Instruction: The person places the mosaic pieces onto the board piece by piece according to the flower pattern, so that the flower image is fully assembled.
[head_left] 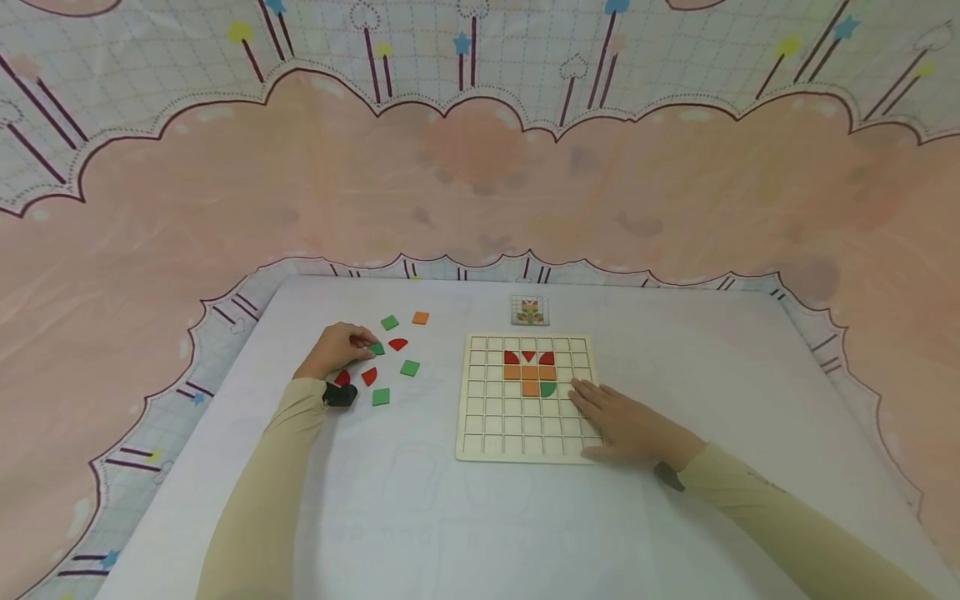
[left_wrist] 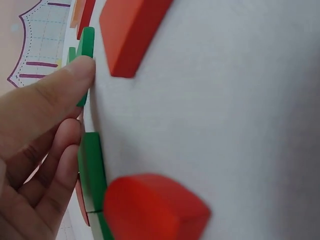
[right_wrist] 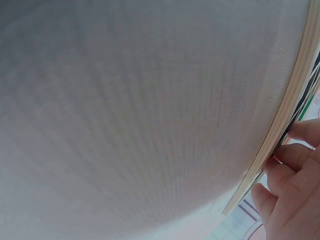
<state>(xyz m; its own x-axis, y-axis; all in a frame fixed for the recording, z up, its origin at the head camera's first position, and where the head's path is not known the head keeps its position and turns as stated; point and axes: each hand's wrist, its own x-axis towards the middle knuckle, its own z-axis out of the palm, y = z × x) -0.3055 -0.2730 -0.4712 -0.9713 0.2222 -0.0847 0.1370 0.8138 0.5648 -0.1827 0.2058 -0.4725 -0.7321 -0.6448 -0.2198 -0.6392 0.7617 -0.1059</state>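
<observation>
A wooden grid board [head_left: 480, 400] lies on the white table, with red, orange and one green tile [head_left: 548, 388] set in its upper squares. My right hand [head_left: 600, 408] rests flat on the board's lower right part, fingers straight. In the right wrist view the fingers [right_wrist: 295, 160] lie along the board's edge [right_wrist: 285, 115]. My left hand [head_left: 366, 343] reaches among the loose tiles left of the board, fingers curled at a green square tile [head_left: 377, 349]. In the left wrist view the thumb [left_wrist: 75, 75] presses that green tile's [left_wrist: 87, 45] edge.
Loose tiles lie around the left hand: green squares [head_left: 409, 367], red curved pieces [head_left: 398, 343] and an orange square [head_left: 421, 317]. A small pattern card [head_left: 529, 310] sits behind the board. A pink and checked cloth backdrop [head_left: 480, 183] surrounds the table.
</observation>
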